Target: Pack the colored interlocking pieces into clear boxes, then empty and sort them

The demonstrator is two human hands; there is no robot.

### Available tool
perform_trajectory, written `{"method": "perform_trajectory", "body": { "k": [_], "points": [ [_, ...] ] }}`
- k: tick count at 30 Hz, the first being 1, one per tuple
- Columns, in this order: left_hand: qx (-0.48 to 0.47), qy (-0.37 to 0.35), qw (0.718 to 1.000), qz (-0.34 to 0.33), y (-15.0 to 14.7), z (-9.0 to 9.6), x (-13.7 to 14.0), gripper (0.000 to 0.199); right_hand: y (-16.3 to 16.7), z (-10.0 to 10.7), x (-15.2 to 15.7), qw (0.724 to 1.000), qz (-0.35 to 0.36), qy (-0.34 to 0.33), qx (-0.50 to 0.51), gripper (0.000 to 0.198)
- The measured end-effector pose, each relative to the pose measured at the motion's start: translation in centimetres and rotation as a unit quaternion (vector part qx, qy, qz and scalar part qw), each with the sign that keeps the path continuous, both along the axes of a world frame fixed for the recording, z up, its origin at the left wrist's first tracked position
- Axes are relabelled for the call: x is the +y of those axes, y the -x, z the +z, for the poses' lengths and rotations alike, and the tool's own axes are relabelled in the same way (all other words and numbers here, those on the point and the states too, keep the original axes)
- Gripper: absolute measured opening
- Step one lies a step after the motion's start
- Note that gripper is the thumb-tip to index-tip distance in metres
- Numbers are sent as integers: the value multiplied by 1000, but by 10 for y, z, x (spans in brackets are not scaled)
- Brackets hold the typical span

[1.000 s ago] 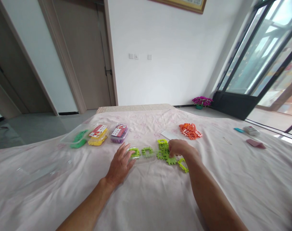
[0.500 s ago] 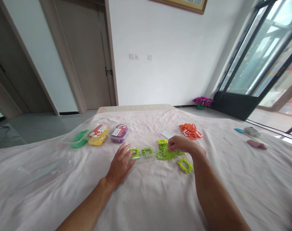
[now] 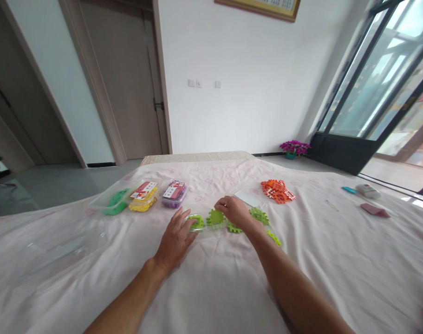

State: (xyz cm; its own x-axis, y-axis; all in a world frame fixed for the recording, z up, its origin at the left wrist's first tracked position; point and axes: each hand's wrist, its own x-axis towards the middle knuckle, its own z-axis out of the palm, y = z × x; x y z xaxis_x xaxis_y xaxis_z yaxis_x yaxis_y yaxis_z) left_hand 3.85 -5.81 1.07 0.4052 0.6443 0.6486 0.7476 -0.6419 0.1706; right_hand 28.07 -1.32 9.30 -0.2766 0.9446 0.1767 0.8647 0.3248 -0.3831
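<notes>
At the left end of a clear plastic container (image 3: pixel 201 230), my left hand (image 3: pixel 174 241) grips its edge between thumb and fingers. Light-green toothed plastic pieces (image 3: pixel 196 222) lie in that end. My right hand (image 3: pixel 234 211) pinches a solid green gear piece (image 3: pixel 215 218) over the container's right part. Partly hidden under my right wrist are more green gear pieces (image 3: pixel 259 215). A light-green toothed frame piece (image 3: pixel 274 237) lies on the cloth, half covered by my right forearm.
Behind are a purple-filled box (image 3: pixel 174 194), a yellow-filled box (image 3: pixel 143 195) and green pieces (image 3: pixel 117 202) in a clear tray. Orange pieces (image 3: pixel 277 191) form a pile at right. A clear plastic lid (image 3: pixel 65 248) lies left; a pink item (image 3: pixel 374 209) lies far right.
My right hand has moved left from the green pile, carrying a gear piece to the container. My left hand has stayed at the container's left end.
</notes>
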Motion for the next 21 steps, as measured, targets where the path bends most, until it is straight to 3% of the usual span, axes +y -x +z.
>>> {"method": "perform_trajectory", "body": {
  "k": [6,10,13,16,21],
  "points": [
    [-5,1,1000,-2,0,-2,1,24,-20,4,7,997,-68,-30,31,30],
    [-11,-5,1000,5,0,-2,1,17,-59,14,16,994,-79,34,71,41],
    [-16,-13,1000,14,1,-1,1,12,-85,16,17,996,-50,69,37,63],
    [-22,-19,999,19,3,-2,3,9,-100,4,3,996,-46,49,-51,80],
    [-27,-18,999,18,3,-3,4,7,-112,-40,-49,991,-69,-4,-111,93]
  ]
}}
